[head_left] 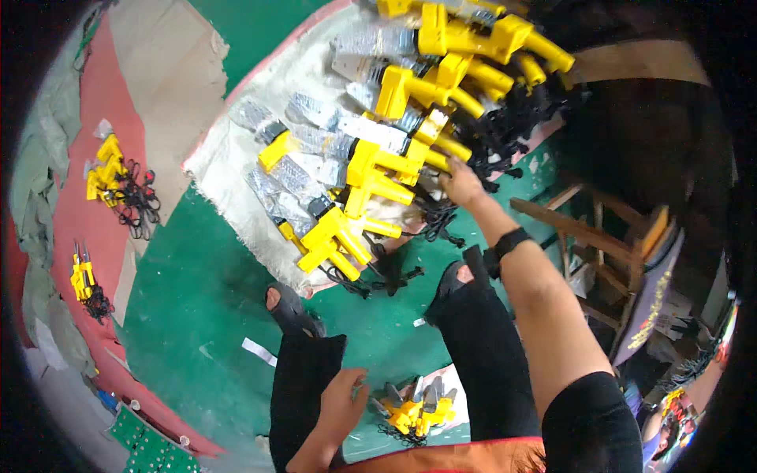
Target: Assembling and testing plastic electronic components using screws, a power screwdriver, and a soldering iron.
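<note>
Right hand [461, 185], fingers closing on a yellow tool [436, 160] at the cloth's [229, 158] right edge, might snag tangled black cords [505, 130]; left hand [344, 398] hangs loose, empty.

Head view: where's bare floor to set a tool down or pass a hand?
Free: green floor between the cloth and the left foot, and a strip between the feet. Crowded: the cloth, heaped with yellow tools and black cords where the right hand reaches; small tool pile by the left hand.
</note>
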### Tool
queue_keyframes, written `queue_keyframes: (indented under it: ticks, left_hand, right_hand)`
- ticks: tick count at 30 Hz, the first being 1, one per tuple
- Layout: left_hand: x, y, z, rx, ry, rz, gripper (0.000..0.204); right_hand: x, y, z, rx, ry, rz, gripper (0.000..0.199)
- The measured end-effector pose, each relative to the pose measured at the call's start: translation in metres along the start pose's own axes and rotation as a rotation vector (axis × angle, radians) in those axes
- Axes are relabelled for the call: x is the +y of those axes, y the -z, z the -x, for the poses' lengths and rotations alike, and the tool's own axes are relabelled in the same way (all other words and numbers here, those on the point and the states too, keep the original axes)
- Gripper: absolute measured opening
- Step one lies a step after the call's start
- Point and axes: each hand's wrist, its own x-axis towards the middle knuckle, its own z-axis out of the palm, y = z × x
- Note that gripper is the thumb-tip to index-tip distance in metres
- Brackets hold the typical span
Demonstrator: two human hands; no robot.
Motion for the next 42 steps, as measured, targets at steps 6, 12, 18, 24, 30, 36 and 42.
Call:
queue_keyframes:
  ticks: [6,12,18,24,30,36,42]
  left_hand:
    - [-0.025,0.017,-0.021,-0.225,0.093,-0.129,0.030]
    - [-0.006,0.046,-0.024,-0.202,0.022,0.071,0.030]
    - [-0.005,0.053,-0.026,-0.196,0.003,0.030,0.027]
    - [-0.013,0.052,-0.031,-0.241,0.060,0.086,0.026]
    - [0.001,0.058,-0.033,-0.396,0.170,0.087,0.032]
    - [-0.022,0.039,-0.031,-0.349,0.093,0.003,0.035]
    - [-0.028,0.037,-0.032,-0.348,0.137,-0.007,0.034]
  right_hand:
    - [-0.002,-0.055,-0.072,-0.155,-0.125,0.062,0.068]
    - [-0.019,-0.062,-0.064,-0.215,-0.089,-0.121,0.056]
    - [-0.072,-0.056,-0.055,-0.351,0.017,-0.128,0.057]
    - [-0.115,-0.093,-0.042,-0.334,0.029,-0.028,0.057]
    - [-0.171,-0.086,-0.039,-0.288,0.089,-0.037,0.052]
    - [-0.176,-0.096,-0.042,-0.325,-0.044,-0.061,0.060]
    - [-0.184,-0.093,-0.013,-0.096,-0.236,0.055,0.052]
